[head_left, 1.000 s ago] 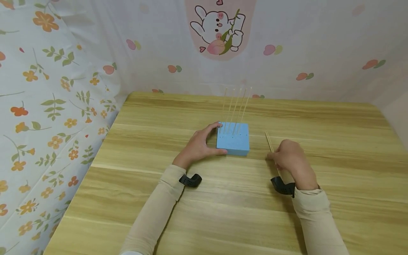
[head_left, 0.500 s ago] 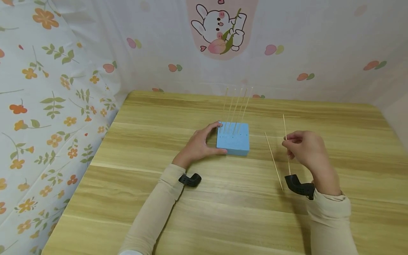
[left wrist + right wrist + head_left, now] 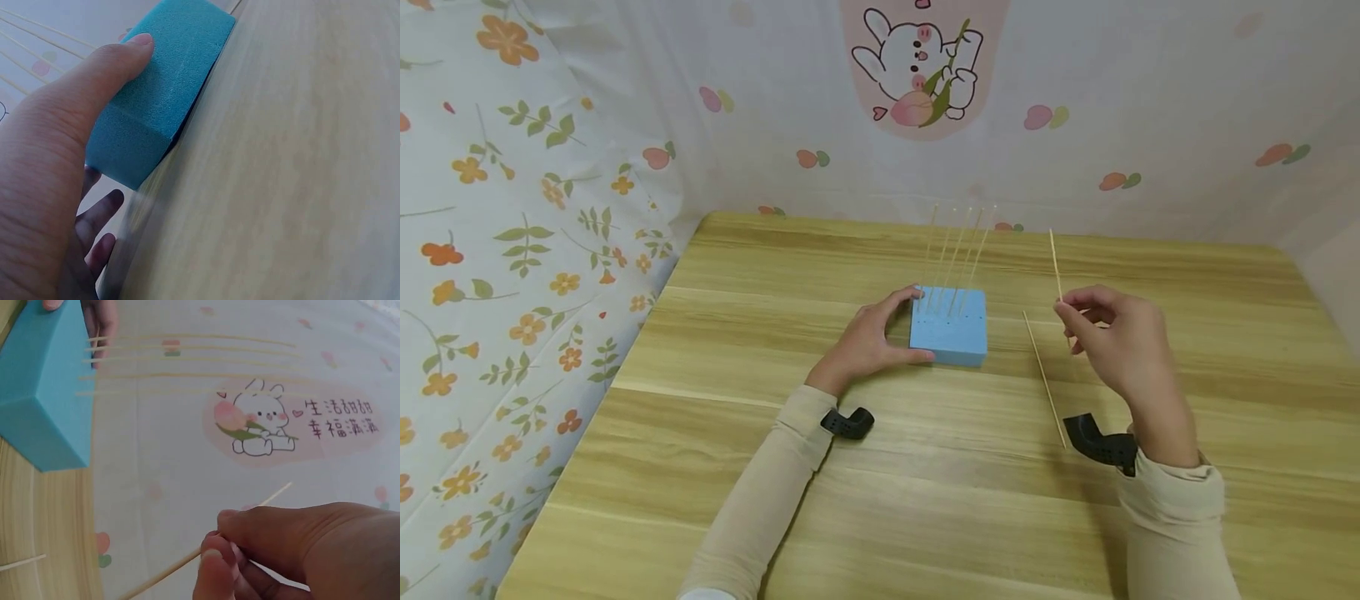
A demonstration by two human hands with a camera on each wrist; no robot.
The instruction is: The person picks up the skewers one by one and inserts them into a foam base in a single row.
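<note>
A blue foam block (image 3: 949,333) rests on the table, with several thin wooden skewers (image 3: 955,258) standing in its top beside small holes. My left hand (image 3: 868,342) grips the block from its left side, thumb on the front face and a finger at the back edge. In the left wrist view the thumb (image 3: 134,53) lies flat along the foam block (image 3: 162,81). To the right of the block, my right hand (image 3: 1116,333) pinches one wooden skewer (image 3: 1056,262) between thumb and fingertips, raised above the table. The right wrist view shows this skewer (image 3: 169,570) passing through the pinch.
Another skewer (image 3: 1043,379) lies on the wooden table (image 3: 925,500) between the block and my right hand. A printed curtain (image 3: 760,108) hangs behind the table's back edge, and a flowered cloth (image 3: 550,250) hangs along the left.
My right hand has picked one skewer up off the table and moved it right, then farther back and higher. One skewer stayed lying there. The left hand and block have kept their place.
</note>
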